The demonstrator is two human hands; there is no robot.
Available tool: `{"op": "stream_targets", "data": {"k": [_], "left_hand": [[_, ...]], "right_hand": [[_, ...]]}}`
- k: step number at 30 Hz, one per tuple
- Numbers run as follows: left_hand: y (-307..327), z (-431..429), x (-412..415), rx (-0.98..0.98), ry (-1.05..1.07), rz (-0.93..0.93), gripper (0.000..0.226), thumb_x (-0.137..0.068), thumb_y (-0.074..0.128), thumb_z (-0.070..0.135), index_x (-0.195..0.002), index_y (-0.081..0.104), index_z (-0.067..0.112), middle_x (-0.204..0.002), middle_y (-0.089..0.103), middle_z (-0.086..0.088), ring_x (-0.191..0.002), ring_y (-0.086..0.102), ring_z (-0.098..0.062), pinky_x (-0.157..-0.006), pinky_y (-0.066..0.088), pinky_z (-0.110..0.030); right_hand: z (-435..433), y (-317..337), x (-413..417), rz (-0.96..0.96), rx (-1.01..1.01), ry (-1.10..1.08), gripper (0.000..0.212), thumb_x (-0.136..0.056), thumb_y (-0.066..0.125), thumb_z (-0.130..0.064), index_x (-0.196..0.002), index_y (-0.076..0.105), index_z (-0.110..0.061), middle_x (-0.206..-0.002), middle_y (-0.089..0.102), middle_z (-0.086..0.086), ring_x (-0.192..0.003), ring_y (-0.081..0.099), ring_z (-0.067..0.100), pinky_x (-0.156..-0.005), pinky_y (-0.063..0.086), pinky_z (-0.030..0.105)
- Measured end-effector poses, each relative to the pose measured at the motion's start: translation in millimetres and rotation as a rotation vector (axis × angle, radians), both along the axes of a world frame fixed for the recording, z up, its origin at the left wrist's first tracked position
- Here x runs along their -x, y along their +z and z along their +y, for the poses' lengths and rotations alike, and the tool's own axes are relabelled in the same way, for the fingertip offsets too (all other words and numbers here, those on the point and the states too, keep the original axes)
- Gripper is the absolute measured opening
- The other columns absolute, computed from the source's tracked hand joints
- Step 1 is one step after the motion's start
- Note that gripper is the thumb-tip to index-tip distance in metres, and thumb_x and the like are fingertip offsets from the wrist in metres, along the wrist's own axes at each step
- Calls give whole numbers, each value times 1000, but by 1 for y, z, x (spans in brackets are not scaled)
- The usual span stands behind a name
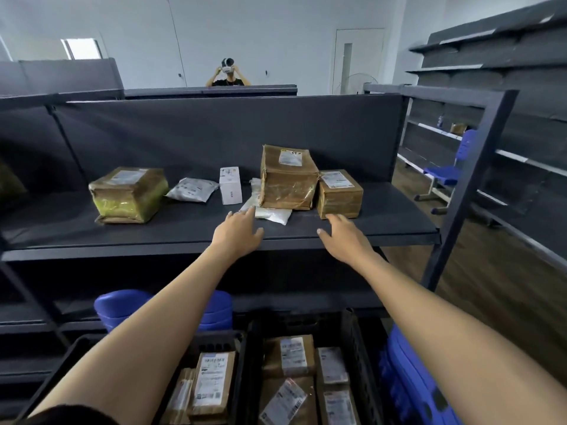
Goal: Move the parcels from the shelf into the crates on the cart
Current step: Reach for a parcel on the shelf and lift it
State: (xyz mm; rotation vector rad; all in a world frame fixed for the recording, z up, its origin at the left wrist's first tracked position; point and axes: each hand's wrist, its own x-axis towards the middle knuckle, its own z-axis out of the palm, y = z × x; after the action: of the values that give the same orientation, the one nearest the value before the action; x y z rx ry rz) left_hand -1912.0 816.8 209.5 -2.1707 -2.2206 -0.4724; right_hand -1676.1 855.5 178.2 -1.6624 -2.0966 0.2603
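Note:
Several parcels lie on the dark shelf: a tall brown box, a small brown box to its right, a white flat bag under the tall box, a small white carton, a grey bag and a greenish taped box. My left hand reaches over the shelf edge with straight fingers, its tips at the white flat bag. My right hand is spread open just before the small brown box. Two black crates, left crate and right crate, hold brown parcels below.
A blue cart edge is at the lower right and blue stools stand under the shelf. More dark shelving and a blue chair are on the right. A person stands behind the shelf.

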Motion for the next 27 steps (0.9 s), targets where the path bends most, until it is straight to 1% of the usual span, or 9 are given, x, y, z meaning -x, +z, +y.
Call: {"op": "stream_targets", "data": {"k": [2, 5, 7, 9, 12, 15, 19, 22, 27], "left_hand": [[6, 13, -1, -17, 6, -16, 48, -95, 47, 33, -137, 37, 11, -142, 48, -7, -137, 34, -38, -94, 43, -47], [9, 34, -4, -50, 21, -28, 42, -95, 45, 34, -128, 42, 8, -133, 53, -9, -122, 46, -33, -78, 42, -41], [11, 48, -6, -44, 21, -51, 53, -96, 45, 35, -141, 35, 9, -143, 47, -8, -127, 45, -32, -85, 43, -42], [14, 64, -7, -43, 16, -64, 57, -97, 45, 35, -145, 32, 8, -144, 46, -9, -128, 46, -32, -89, 43, -41], [17, 93, -5, -54, 35, -115, 50, -95, 45, 35, -137, 39, 7, -131, 54, -13, -118, 52, -33, -77, 39, -36], [19, 126, -2, -40, 32, -145, 43, -94, 45, 33, -128, 44, 7, -125, 58, -14, -111, 55, -34, -72, 37, -34], [21, 168, 2, -35, 42, -216, 47, -95, 41, 31, -135, 40, 6, -130, 56, -14, -115, 54, -35, -76, 37, -34], [21, 197, 5, -24, 60, -243, 47, -97, 41, 39, -130, 43, 6, -128, 57, -16, -115, 54, -35, -79, 41, -36], [15, 233, 10, -14, 98, -358, 53, -96, 40, 51, -121, 50, 6, -119, 63, -14, -109, 57, -34, -77, 41, -36]], "right_hand": [[18, 12, 0, 1, -12, -3, 57, -100, 41, -40, -148, 30, -12, -152, 33, 6, -137, 34, 25, -101, 39, 41], [47, 26, 2, -2, -29, 12, 55, -99, 42, -40, -146, 34, -12, -148, 39, 6, -133, 39, 26, -97, 42, 41], [67, 35, 4, 14, -35, 2, 52, -98, 43, -40, -142, 39, -12, -143, 44, 7, -127, 45, 26, -93, 45, 42], [86, 43, 8, 28, -33, -6, 53, -98, 43, -40, -143, 39, -12, -145, 43, 8, -129, 44, 27, -95, 45, 42], [115, 51, 14, 60, -46, -12, 56, -98, 42, -41, -146, 35, -13, -150, 39, 6, -135, 39, 26, -102, 40, 41], [143, 56, 18, 132, -25, -11, 58, -98, 43, -41, -148, 34, -13, -150, 39, 7, -136, 39, 26, -104, 39, 40], [181, 55, 25, 123, -27, -23, 56, -98, 43, -41, -144, 38, -10, -145, 44, 10, -130, 44, 28, -98, 41, 38], [206, 51, 29, 100, -14, -26, 51, -98, 43, -42, -137, 44, -10, -140, 48, 10, -125, 47, 28, -92, 41, 36], [234, 41, 30, 124, 8, -65, 54, -98, 40, -47, -134, 46, -6, -140, 48, 10, -126, 47, 28, -92, 41, 37]]}}
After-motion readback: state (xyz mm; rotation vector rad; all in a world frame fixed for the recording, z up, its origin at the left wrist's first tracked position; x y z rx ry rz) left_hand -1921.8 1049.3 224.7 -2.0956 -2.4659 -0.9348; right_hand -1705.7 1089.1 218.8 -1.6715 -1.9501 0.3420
